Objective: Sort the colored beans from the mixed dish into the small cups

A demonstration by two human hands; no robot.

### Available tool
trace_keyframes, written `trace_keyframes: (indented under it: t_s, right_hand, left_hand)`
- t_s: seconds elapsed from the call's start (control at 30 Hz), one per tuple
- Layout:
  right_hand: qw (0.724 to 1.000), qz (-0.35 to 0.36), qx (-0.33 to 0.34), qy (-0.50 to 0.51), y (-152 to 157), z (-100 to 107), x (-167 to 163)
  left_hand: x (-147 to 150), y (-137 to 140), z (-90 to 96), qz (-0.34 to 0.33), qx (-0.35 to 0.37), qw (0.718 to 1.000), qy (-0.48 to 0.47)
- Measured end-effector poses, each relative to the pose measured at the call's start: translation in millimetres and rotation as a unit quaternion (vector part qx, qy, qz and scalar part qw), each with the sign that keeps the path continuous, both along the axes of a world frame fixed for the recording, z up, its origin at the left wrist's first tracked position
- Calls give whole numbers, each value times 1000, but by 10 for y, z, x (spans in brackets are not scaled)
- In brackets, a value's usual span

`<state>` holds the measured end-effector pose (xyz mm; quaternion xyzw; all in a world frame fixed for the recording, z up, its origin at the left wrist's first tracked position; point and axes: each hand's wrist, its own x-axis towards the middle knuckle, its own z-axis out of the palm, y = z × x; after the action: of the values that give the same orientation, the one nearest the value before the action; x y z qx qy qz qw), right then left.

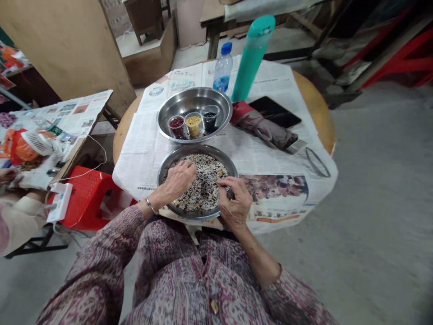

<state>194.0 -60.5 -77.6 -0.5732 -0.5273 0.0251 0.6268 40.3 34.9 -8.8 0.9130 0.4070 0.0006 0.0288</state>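
Note:
A round steel tray (pixel 233 163) near my lap holds a spread of small mixed grains (pixel 206 180), white, dark red, yellow and black. My left hand (pixel 180 178) is over the tray's left side, fingertips pinched together just above the grains. On the right side my right hand (pixel 236 198) bends over the rim, thumb and fingertips closed; whatever they hold is too small to make out. Behind stands a steel basin (pixel 169 101) with three clear cups inside: dark red beans (pixel 177 126), yellow kernels (pixel 193 124) and black beans (pixel 209 119).
Newspaper (pixel 138 149) covers the round table. Beyond the basin stand a water bottle (pixel 223 67) and a tall teal bottle (pixel 253 58). A folded umbrella (pixel 264 126), a dark tablet (pixel 275 112) and glasses (pixel 317 161) lie right. Left are a red stool (pixel 84 198) and another person's leg.

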Motion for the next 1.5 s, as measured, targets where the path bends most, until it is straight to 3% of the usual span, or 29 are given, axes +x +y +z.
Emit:
trace_keyframes:
  t_s: [0.1,0.3,0.43,0.53,0.63,0.77,0.87,0.97,1.1,1.3,1.5]
  right_hand:
    - [1000,6,-3,0,1,1,1]
    - [1000,-3,6,-4,3,23,-9]
    - [1000,2,13,-3,2,28,-19]
    - [1000,-1,8,-4,2,20,-20]
    - [1000,-10,-8,1,1,13,-16]
    - [1000,-8,-15,7,-7,17,-11]
    - [1000,-3,-16,9,-10,21,-12]
    - [1000,-1,-10,6,-7,15,-11]
    - [1000,-2,0,-6,0,-5,-8]
    - [1000,-9,-2,-10,4,-2,-11]
    - [1000,-13,-13,-7,2,12,-16]
  left_hand:
    - [-97,-10,-5,10,21,1000,-5]
    - [-48,-105,-164,-197,-29,980,19]
    - [155,-68,-264,-261,-6,965,5]
    - [310,45,-244,-237,12,971,-1]
    - [326,177,-172,-163,13,987,-1]
    - [52,239,-66,-42,5,999,9]
    - [-220,129,-2,3,-20,1000,-2]
    - [-346,-66,11,-47,-63,997,-16]
    - [-188,-225,-85,-99,-97,989,-52]
    - [127,-62,-141,-87,-71,990,-88]
    - [33,51,-49,-28,-19,999,-41]
